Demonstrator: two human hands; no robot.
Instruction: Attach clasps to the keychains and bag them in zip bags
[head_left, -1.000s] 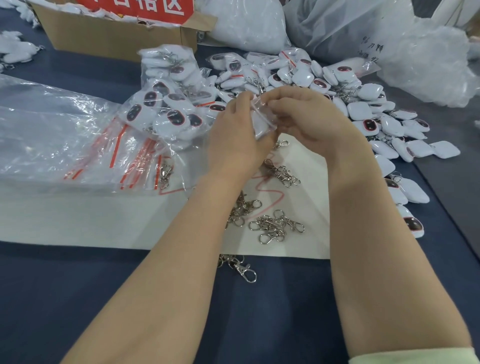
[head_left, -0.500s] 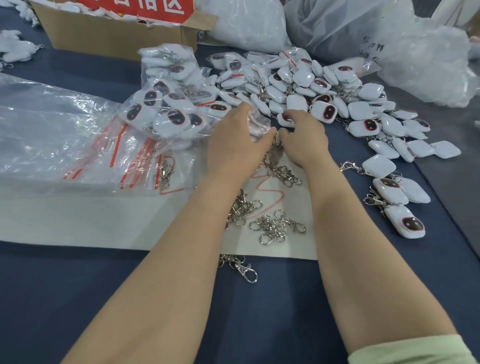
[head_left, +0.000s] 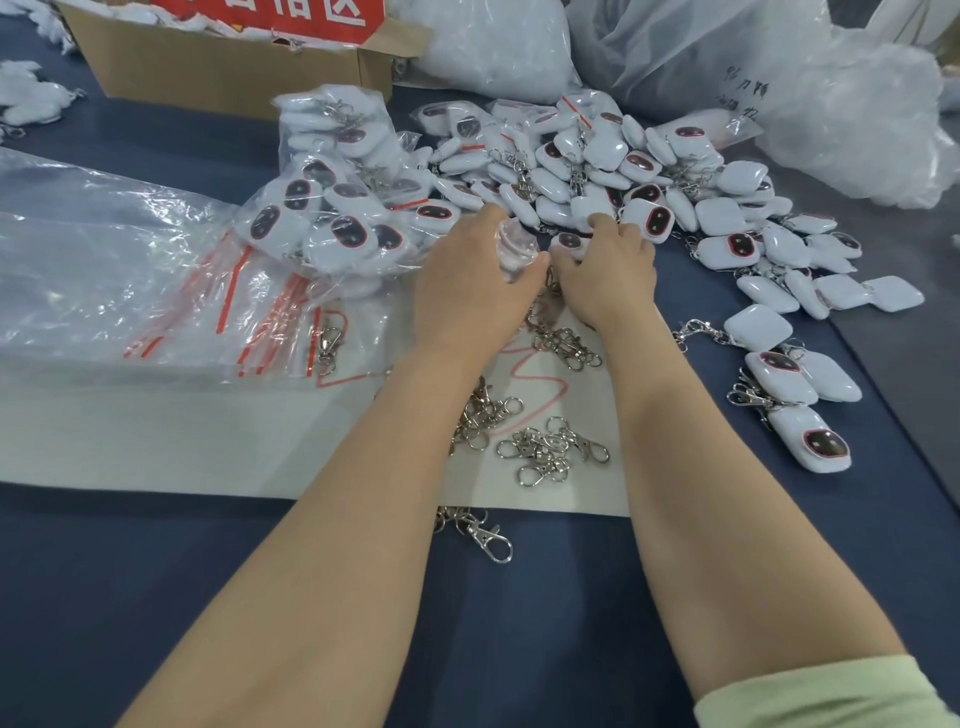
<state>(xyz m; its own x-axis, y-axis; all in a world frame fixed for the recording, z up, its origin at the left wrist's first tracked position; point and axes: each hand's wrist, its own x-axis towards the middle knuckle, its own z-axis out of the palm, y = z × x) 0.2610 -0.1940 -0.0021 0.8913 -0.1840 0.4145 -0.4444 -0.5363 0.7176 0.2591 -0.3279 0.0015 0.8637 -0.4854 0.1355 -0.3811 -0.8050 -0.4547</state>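
My left hand (head_left: 467, 291) grips a small clear zip bag (head_left: 514, 249), crumpled between thumb and fingers. Right beside it my right hand (head_left: 605, 270) lies palm down at the near edge of the pile of white keychains (head_left: 613, 171), its fingers curled over one keychain (head_left: 569, 241) with a dark red-rimmed face. Loose metal clasps (head_left: 550, 449) lie on the white sheet (head_left: 156, 436) under my forearms. More clasps (head_left: 563, 340) sit just below my right hand.
A clear bag full of keychains (head_left: 332, 208) lies left of my hands, next to a stack of red-striped zip bags (head_left: 156, 291). A cardboard box (head_left: 218, 78) and big plastic sacks (head_left: 779, 78) line the back. One clasp (head_left: 483, 532) rests on the blue cloth.
Both hands dropped from in front of me to the table. My right hand let go of the zip bag and reached into the keychain pile; my left hand kept the bag.
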